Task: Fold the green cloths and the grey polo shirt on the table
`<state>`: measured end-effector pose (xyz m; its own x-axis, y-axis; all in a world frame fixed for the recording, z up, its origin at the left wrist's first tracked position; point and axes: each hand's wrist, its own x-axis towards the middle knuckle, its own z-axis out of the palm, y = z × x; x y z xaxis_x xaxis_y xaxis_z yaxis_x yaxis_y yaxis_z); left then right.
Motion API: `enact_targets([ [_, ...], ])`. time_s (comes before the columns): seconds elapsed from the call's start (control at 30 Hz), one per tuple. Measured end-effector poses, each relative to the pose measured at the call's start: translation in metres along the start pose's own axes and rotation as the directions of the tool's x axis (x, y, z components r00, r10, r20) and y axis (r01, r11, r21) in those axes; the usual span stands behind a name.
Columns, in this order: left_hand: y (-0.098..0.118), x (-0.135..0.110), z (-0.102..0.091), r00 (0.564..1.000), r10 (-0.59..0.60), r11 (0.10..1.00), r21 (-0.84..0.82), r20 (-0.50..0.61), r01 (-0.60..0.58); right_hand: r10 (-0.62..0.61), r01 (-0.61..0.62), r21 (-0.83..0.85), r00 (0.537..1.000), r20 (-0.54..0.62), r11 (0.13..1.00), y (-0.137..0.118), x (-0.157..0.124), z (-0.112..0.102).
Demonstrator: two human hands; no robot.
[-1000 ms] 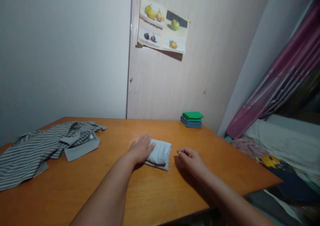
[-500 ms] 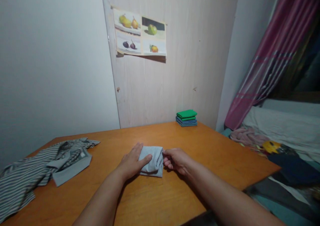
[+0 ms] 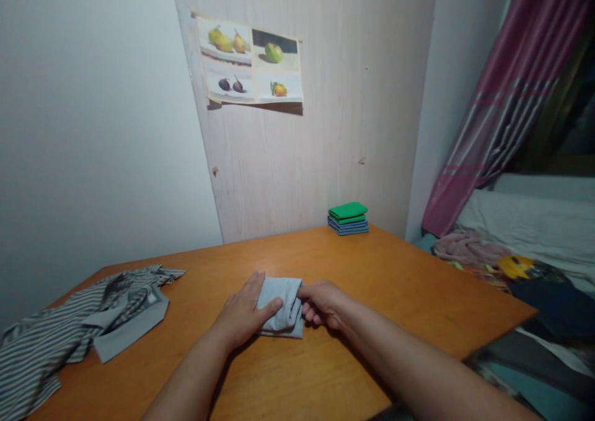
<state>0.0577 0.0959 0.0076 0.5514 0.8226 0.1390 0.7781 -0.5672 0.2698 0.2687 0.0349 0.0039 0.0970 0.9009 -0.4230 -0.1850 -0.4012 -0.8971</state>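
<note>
A light grey folded cloth [image 3: 279, 309] lies on the wooden table in front of me, a compact bundle with loose layers at its right side. My left hand [image 3: 248, 309] rests along its left edge, fingers stretched out and thumb laid across the top. At the right edge my right hand [image 3: 323, 302] has its fingers closed on the upper layers, and its fingertips are partly hidden by the cloth. The bundle's lower right corner sticks out flat below that hand.
A striped shirt [image 3: 51, 334] with a grey collar lies loosely spread at the table's left. Folded green cloth [image 3: 348, 211] sits on folded blue cloth [image 3: 348, 226] at the back right. Beyond the table's right edge are a bed with bedding [image 3: 543, 222] and a pink curtain [image 3: 483, 117].
My right hand's fingers have pushed slightly left into the cloth's right edge. My left hand stays on the cloth. The view has shifted slightly.
</note>
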Motion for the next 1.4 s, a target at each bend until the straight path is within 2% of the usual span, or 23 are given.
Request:
enact_targets([
  [0.13,0.001,-0.001,0.001,1.0,-0.007,1.0,0.01,-0.024,0.007,0.005,-0.005,0.064,1.0,0.007,0.998,-0.002,0.002,0.002],
  [0.23,0.001,-0.001,0.001,1.0,-0.001,1.0,0.017,-0.015,0.001,-0.026,0.029,0.059,0.999,-0.04,0.998,-0.001,0.003,0.002],
  [0.37,0.002,-0.001,0.0,1.0,-0.002,0.999,0.033,-0.003,0.002,-0.178,0.176,-0.03,0.978,-0.109,0.984,0.002,0.003,0.0],
  [0.5,0.002,-0.003,0.0,1.0,-0.008,0.998,0.06,-0.001,0.008,-0.347,0.311,-0.211,0.923,-0.165,0.927,0.01,0.013,-0.009],
  [0.6,0.003,-0.004,0.0,1.0,-0.02,0.998,0.065,0.002,0.02,-0.505,0.346,-0.537,0.845,-0.178,0.769,0.016,0.023,-0.016],
  [0.67,0.004,-0.004,-0.001,1.0,-0.025,0.998,0.06,0.008,0.024,-0.578,0.354,-0.644,0.798,-0.171,0.679,0.017,0.027,-0.019],
  [0.77,0.005,-0.004,-0.001,1.0,-0.023,0.998,0.053,0.016,0.022,-0.597,0.379,-0.639,0.786,-0.16,0.669,0.012,0.024,-0.02],
  [0.83,0.005,-0.003,0.0,0.999,-0.028,0.998,0.052,0.019,0.027,-0.592,0.332,-0.715,0.793,-0.141,0.615,0.005,0.018,-0.019],
  [0.93,0.005,-0.003,0.0,0.999,-0.04,0.998,0.054,0.023,0.039,-0.616,0.24,-0.864,0.781,-0.099,0.443,-0.005,0.006,-0.016],
  [1.07,0.006,-0.003,-0.001,0.999,-0.027,0.998,0.061,0.036,0.025,-0.686,0.254,-0.949,0.725,0.06,0.186,-0.011,-0.005,-0.012],
  [1.17,0.008,-0.004,-0.003,0.998,-0.05,0.996,0.072,0.046,0.047,-0.675,0.239,-0.97,0.724,0.144,0.05,-0.009,-0.005,-0.012],
  [1.23,0.011,-0.004,-0.004,0.997,-0.066,0.995,0.08,0.051,0.062,-0.673,0.229,-0.972,0.728,0.131,0.058,-0.006,-0.002,-0.013],
  [1.33,0.013,-0.004,-0.005,0.996,-0.066,0.995,0.082,0.056,0.061,-0.65,0.301,-0.928,0.755,0.09,0.221,-0.003,0.006,-0.017],
  [1.4,0.013,-0.004,-0.005,0.997,-0.063,0.995,0.08,0.055,0.058,-0.619,0.385,-0.867,0.777,0.119,0.317,-0.003,0.011,-0.022],
])
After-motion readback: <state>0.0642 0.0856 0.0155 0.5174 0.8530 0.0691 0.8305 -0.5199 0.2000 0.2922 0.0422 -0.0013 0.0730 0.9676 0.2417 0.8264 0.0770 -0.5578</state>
